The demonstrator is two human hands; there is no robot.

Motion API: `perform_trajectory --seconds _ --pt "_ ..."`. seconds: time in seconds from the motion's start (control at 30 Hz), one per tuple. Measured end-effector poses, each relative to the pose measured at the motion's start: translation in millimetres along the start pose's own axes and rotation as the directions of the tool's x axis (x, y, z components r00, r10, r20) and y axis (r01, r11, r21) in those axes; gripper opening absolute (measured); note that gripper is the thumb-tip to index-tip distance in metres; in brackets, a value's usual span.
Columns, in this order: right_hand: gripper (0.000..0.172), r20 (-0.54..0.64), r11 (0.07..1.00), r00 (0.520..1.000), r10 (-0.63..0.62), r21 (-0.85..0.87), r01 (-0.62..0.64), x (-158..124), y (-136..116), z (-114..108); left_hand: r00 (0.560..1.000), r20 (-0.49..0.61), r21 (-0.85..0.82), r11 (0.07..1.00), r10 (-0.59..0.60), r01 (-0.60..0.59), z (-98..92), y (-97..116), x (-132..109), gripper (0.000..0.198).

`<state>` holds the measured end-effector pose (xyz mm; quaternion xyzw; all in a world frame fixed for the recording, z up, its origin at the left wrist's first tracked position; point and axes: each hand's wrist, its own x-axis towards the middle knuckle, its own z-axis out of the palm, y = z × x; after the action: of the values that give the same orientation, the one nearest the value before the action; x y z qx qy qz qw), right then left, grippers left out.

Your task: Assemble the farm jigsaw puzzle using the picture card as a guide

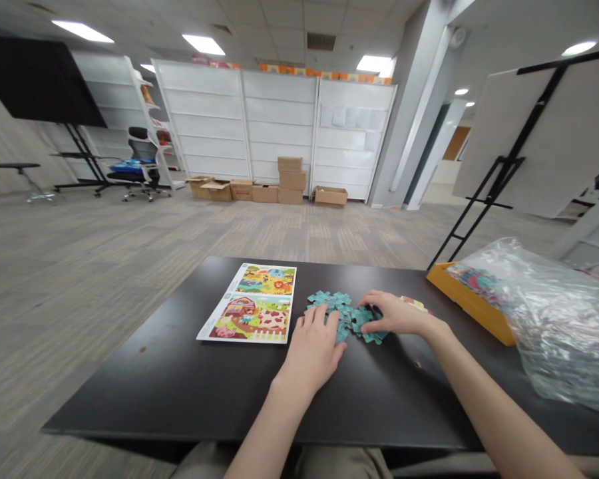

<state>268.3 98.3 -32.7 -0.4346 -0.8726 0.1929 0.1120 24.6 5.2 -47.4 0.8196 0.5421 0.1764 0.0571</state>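
Note:
Several teal jigsaw puzzle pieces (328, 299) lie in a cluster on the black table (180, 399), plain teal side up. My left hand (312, 342) rests palm down over the near left part of the cluster, fingers stretched out and covering some pieces. Thumb and fingers of my right hand (387, 313) curl around a puzzle piece (360, 318) at the cluster's right side. More teal sits below that hand, partly hidden. Left of the cluster is a printed picture sheet (252, 305) with a farm scene and a jungle animal scene.
At the right, a yellow box (472, 307) holds colourful pieces, with a clear plastic bag (564, 319) beside and partly over it. A small light-coloured object (413, 303) shows behind my right hand. Cardboard boxes (290, 179) stand by the far shelves; a whiteboard stand (499, 179) is at right.

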Motion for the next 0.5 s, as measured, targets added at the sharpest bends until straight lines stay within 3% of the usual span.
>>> perform_trajectory --seconds 0.13,0.23,0.3,0.37,0.43,0.5 --pt "0.042 -0.087 0.996 0.996 -0.009 0.089 0.017 1.4 2.9 -1.6 1.0 -0.001 -0.006 1.0 -0.005 0.005 -0.4 0.6 1.4 0.043" --pt "0.045 -0.06 0.966 0.997 0.049 0.256 -0.032 -0.1 5.4 -7.8 1.0 0.006 -0.001 1.0 -0.008 0.008 -0.8 0.1 1.1 0.042" --pt "0.045 -0.123 0.947 0.987 0.099 0.316 -0.055 -1.4 8.4 -12.0 1.0 0.017 0.005 1.0 -0.007 0.007 -0.7 -0.4 0.5 0.041" --pt "0.04 -0.277 0.97 0.951 0.14 0.232 -0.075 -2.6 12.6 -15.8 1.0 0.021 0.012 1.0 -0.002 0.002 -0.4 -1.1 0.0 0.041" --pt "0.032 -0.41 0.989 0.901 0.14 0.02 -0.144 -3.6 17.2 -18.7 1.0 0.018 0.015 1.0 0.005 -0.005 0.0 -2.2 -0.4 0.041" --pt "0.025 -0.445 0.953 0.884 0.139 -0.183 -0.242 -4.5 20.6 -20.6 1.0 0.015 0.015 1.0 0.012 -0.013 -0.1 -3.6 -0.5 0.042"
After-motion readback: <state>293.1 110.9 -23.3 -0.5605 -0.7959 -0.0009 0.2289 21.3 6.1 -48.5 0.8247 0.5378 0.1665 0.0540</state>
